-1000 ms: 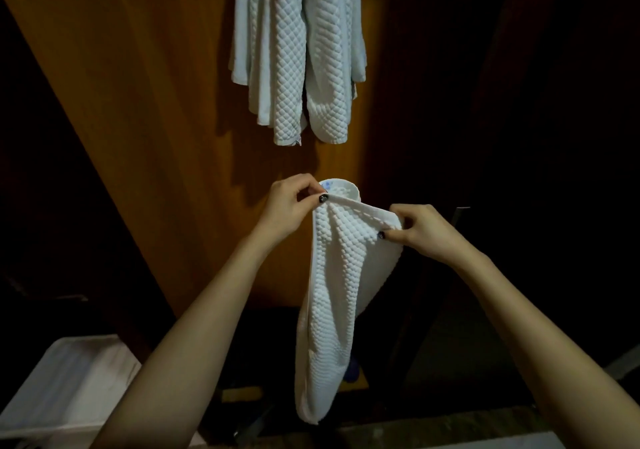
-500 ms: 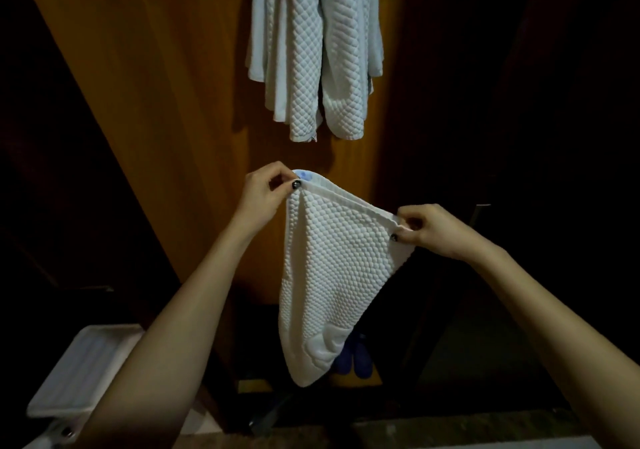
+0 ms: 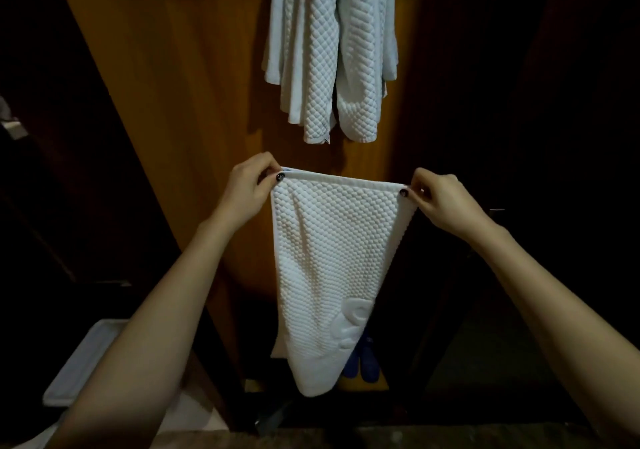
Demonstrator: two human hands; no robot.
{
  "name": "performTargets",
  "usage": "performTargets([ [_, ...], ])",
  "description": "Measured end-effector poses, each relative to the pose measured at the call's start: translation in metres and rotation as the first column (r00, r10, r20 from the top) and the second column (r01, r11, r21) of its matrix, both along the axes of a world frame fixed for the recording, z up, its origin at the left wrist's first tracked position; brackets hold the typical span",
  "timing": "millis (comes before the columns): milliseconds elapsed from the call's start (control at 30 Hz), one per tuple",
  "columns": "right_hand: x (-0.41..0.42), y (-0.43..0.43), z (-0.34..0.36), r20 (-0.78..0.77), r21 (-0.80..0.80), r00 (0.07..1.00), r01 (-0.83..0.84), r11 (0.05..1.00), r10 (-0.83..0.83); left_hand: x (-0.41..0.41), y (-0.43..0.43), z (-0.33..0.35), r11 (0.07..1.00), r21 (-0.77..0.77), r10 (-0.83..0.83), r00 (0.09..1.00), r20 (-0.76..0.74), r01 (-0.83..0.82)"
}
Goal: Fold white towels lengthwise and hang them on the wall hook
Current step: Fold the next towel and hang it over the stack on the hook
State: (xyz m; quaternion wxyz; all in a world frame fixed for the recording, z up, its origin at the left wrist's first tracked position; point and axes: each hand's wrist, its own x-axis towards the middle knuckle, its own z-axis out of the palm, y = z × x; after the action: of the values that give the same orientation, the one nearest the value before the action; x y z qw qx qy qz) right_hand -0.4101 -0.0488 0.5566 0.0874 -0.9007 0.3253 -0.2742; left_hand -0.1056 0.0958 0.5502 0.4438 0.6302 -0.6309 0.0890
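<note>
both hands pinch the top corners of a white towel.

the left hand [image 3: 251, 190] and right hand [image 3: 440, 203] each curl thumb and fingers on a corner of the held towel [image 3: 329, 268], its top hem taut between them, the rest hanging narrow below. above it, hung towels [image 3: 332, 54] drape against the wooden wall [image 3: 180, 102].

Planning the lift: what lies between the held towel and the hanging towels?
Head view: only bare wooden panel separates held towel from hanging towels.
</note>
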Motion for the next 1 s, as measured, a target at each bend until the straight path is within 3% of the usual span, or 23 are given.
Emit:
performTargets([
  [67,0.003,0.000,0.010,-0.007,-0.045,1.000,-0.004,0.999,0.003,0.002,0.004,0.005,1.000,0.011,0.002,0.997,0.083,-0.003],
  [233,-0.003,-0.002,0.029,0.210,-0.082,0.975,-0.055,0.995,0.072,0.003,0.014,0.015,0.999,-0.031,-0.030,0.986,0.163,0.036],
  [367,0.016,-0.011,0.016,-0.027,0.016,0.998,0.062,0.998,-0.062,-0.008,-0.003,-0.002,0.959,0.248,0.109,0.987,0.114,-0.135],
  [500,0.009,-0.008,-0.014,-0.065,0.106,0.982,0.182,0.978,-0.176,-0.027,-0.009,-0.029,0.954,0.256,0.186,0.978,-0.095,-0.157],
  [567,-0.001,-0.001,-0.020,0.060,0.187,0.992,0.102,0.977,-0.115,-0.036,-0.009,-0.037,0.954,0.265,0.211,0.943,-0.258,-0.141],
  [667,-0.008,0.023,-0.022,0.283,0.373,0.958,-0.151,0.916,0.043,-0.056,-0.011,-0.040,0.973,0.225,0.159,0.865,-0.476,-0.054],
  [800,-0.003,0.050,-0.012,0.412,0.502,0.909,-0.290,0.815,0.070,-0.084,-0.018,-0.027,0.990,0.137,0.071,0.820,-0.567,0.009],
  [867,-0.002,0.057,-0.004,0.385,0.523,0.917,-0.310,0.794,0.105,-0.093,-0.019,-0.021,0.992,0.106,0.010,0.811,-0.586,0.065],
  [1000,0.001,0.067,0.011,0.258,0.454,0.954,-0.262,0.852,0.155,-0.105,-0.015,-0.012,0.983,0.062,-0.106,0.805,-0.584,0.174],
])
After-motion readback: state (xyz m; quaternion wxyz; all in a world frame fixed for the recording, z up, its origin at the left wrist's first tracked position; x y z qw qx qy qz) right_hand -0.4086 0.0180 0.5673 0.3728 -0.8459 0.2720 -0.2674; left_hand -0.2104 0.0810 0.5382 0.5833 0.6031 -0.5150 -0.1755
